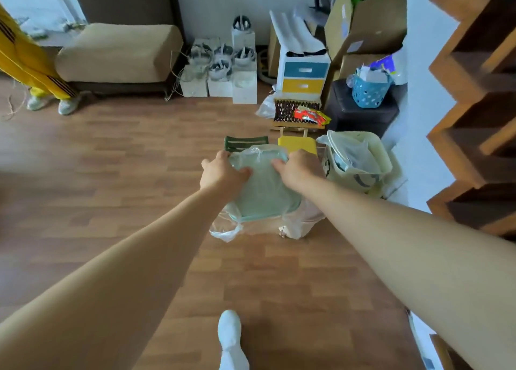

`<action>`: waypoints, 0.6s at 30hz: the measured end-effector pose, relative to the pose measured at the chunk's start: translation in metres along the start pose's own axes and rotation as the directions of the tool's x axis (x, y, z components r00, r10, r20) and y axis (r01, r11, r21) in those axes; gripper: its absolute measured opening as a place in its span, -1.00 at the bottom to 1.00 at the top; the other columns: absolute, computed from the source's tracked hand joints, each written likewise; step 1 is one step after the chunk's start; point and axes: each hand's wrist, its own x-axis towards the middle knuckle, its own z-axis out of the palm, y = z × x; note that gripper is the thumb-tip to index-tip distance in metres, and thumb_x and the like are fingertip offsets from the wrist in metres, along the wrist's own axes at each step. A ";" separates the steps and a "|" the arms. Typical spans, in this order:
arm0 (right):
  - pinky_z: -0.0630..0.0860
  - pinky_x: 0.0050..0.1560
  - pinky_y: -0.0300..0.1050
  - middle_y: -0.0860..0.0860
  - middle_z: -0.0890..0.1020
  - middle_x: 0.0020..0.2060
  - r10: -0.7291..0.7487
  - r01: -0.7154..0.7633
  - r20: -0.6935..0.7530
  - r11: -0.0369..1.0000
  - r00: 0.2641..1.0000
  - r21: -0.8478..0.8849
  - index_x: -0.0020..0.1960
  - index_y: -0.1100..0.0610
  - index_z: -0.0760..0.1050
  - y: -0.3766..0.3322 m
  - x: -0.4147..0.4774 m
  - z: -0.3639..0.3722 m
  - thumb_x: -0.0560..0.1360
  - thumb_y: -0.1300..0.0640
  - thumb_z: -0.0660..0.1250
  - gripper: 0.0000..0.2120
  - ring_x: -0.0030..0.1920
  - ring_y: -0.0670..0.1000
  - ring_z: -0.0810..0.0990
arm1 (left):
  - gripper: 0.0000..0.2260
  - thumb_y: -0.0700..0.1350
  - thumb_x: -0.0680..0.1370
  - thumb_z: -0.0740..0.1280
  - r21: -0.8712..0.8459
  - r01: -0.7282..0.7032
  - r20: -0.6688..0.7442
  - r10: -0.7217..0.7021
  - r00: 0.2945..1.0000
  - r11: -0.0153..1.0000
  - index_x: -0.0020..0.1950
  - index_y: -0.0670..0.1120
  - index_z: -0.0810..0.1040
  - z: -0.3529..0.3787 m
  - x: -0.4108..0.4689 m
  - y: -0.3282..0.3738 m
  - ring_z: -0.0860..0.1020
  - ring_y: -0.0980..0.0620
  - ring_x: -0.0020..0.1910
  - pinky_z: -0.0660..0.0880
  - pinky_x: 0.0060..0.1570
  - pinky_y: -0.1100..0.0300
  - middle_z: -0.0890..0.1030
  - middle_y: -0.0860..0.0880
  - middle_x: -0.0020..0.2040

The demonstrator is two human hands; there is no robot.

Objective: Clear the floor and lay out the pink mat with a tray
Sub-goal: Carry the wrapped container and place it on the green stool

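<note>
The wooden floor (111, 174) takes most of the view, and its middle is bare. The clutter stands along the far wall and to the right: a beige seat (117, 54), cardboard boxes (363, 28), and a small drawer unit (304, 73). I take the drawer unit as the landmark. In front of it, nearer to the person, there is a pale bin (360, 160) with a liner. Just left of the bin, both hands meet over a pale green tray (265, 185), which is wrapped in a clear plastic bag (226, 230). The bag hangs loose under the tray and seems to reach the floor.

The long axis of the tray runs away from the person, toward the drawer unit. The left hand (223, 171) curls around the far left edge, with the thumb on top. The right hand (298, 168) pinches the bag at the far right corner, fingers bent. Both hands are about equally near, one on each side. No pink mat is in view. I judge that the next move is to free or carry the tray, so the grip on its two long sides matters.
</note>
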 end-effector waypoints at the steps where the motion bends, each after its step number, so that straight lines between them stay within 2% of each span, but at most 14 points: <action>1: 0.33 -0.21 -0.14 0.17 0.58 0.06 0.004 -0.004 0.001 1.000 1.000 0.002 0.15 0.23 0.48 -0.004 0.019 0.004 0.55 -0.14 0.18 -0.55 0.02 0.17 0.56 | -0.44 0.11 0.46 0.37 -0.004 0.003 0.009 -0.003 1.000 1.000 0.41 0.03 0.31 0.002 0.020 0.003 0.42 -0.08 -0.20 0.40 -0.09 0.14 0.34 -0.14 0.28; 7: 0.36 -0.13 -0.13 0.18 0.58 0.11 0.082 -0.083 0.018 0.996 0.996 0.036 0.15 0.23 0.49 -0.024 0.136 0.031 0.54 -0.14 0.20 -0.55 0.09 0.20 0.55 | -0.45 0.08 0.46 0.39 0.019 0.008 0.092 -0.010 0.996 1.000 0.37 -0.07 0.31 0.024 0.144 0.020 0.53 -0.20 0.08 0.45 0.03 0.07 0.34 -0.15 0.29; 18: 0.36 -0.13 -0.11 0.19 0.58 0.13 0.176 -0.184 0.103 0.980 0.979 0.073 0.17 0.22 0.50 -0.023 0.326 0.073 0.54 -0.13 0.22 -0.56 0.11 0.21 0.55 | -0.44 0.05 0.46 0.38 0.136 0.014 0.169 -0.037 0.985 0.991 0.39 -0.08 0.31 0.086 0.331 0.060 0.53 -0.19 0.10 0.46 0.00 0.07 0.33 -0.15 0.32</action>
